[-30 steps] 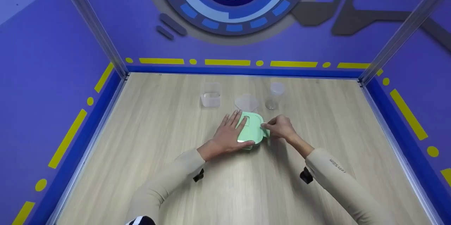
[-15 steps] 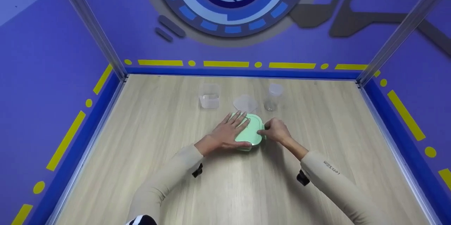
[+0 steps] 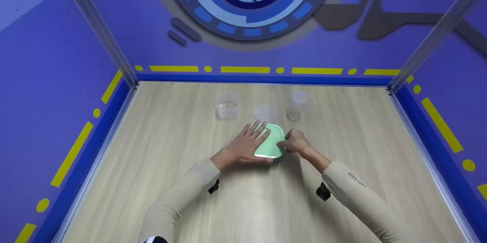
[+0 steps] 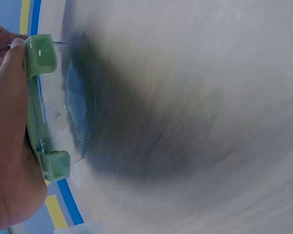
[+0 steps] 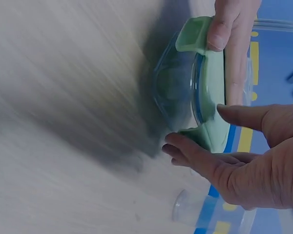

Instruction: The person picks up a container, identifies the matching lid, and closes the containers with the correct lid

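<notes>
A green-lidded glass container is sat mid-table, pinned under the left hand, whose fingers are laid out flat over the lid with the thumb hooked on the near clip. The right-side clip is pinched by the right hand. Probably heavy, rigid, slick and breakable glass, so it's best gripped by the lid rim or clips. Nothing seems to be inside. Behind it, a clear square tub, a loose lid and a clear cup look empty too.
</notes>
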Action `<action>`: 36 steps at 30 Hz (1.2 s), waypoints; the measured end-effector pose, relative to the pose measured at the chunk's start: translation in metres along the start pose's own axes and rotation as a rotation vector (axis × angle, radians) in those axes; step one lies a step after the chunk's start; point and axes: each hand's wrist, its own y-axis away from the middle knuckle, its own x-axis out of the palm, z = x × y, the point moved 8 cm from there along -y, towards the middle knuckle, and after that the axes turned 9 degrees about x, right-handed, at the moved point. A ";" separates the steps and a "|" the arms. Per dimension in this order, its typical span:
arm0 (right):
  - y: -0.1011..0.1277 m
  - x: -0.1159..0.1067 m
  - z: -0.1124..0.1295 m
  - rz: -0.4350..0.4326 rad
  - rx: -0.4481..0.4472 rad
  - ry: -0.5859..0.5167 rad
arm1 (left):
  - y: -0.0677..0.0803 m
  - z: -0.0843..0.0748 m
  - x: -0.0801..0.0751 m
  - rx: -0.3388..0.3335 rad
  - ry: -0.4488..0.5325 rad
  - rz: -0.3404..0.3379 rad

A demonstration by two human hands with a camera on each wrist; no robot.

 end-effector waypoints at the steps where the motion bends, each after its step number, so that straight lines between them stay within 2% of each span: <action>1: 0.000 -0.001 -0.001 -0.006 0.003 -0.007 | 0.000 0.000 0.000 -0.002 -0.008 0.001; 5: -0.001 -0.003 -0.005 -0.028 0.007 -0.035 | -0.001 0.000 0.002 -0.009 -0.030 -0.007; 13: -0.007 -0.006 -0.006 -0.040 0.024 -0.079 | -0.003 0.002 0.003 -0.005 -0.041 -0.071; 17: -0.011 -0.006 -0.005 -0.016 0.041 -0.072 | -0.004 0.003 0.004 -0.013 -0.055 -0.093; 23: -0.014 -0.004 -0.011 0.024 0.085 -0.118 | -0.004 0.001 0.007 -0.030 0.010 -0.084; 30: -0.019 0.004 -0.017 0.138 0.182 -0.169 | -0.005 0.001 0.005 -0.012 0.020 -0.121; 36: -0.020 0.007 -0.016 0.143 0.217 -0.177 | -0.005 0.001 0.004 -0.001 0.018 -0.133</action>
